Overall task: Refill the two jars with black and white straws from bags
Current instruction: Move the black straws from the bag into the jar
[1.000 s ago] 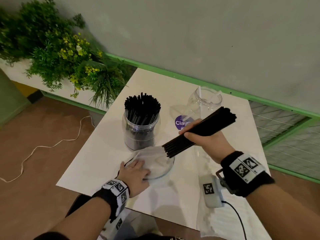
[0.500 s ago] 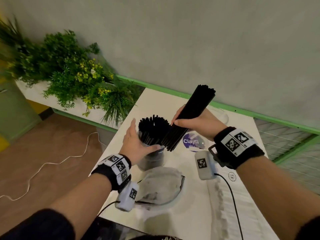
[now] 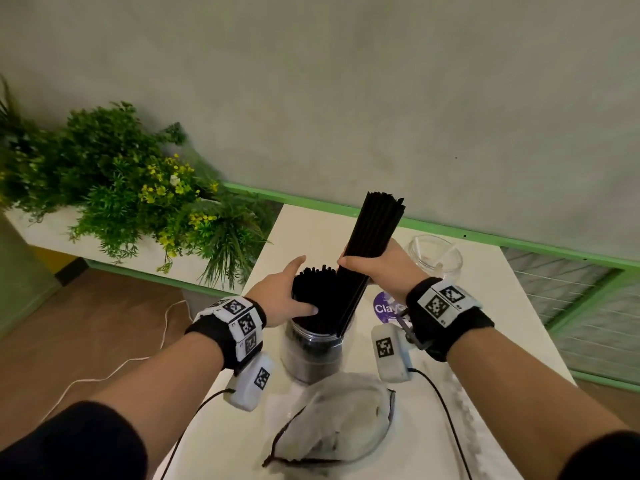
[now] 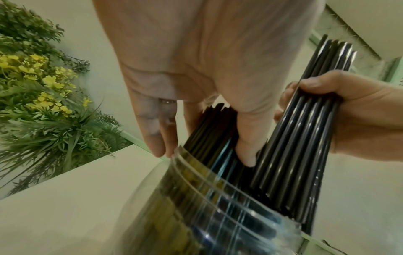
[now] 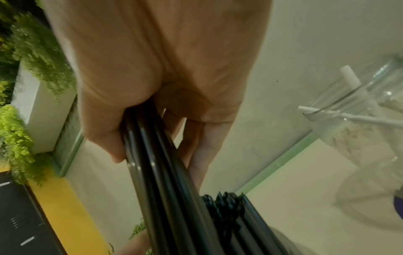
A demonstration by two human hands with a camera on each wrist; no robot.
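I am now lowering the black straw bundle (image 3: 372, 249), clenched in my right hand (image 3: 375, 271), into the near jar (image 3: 313, 355); my left hand (image 3: 282, 296), off the emptied bag (image 3: 332, 424), is parting its straws, fingers spread.

We record black straws (image 3: 372, 237), glossy in the wrist views. Wristbands (image 3: 446, 306), lower centre, are black with white black-patterned square markers. The table (image 3: 311, 233) is white, the rail (image 3: 519, 237) green, the flowers (image 3: 162, 188) at left yellow.
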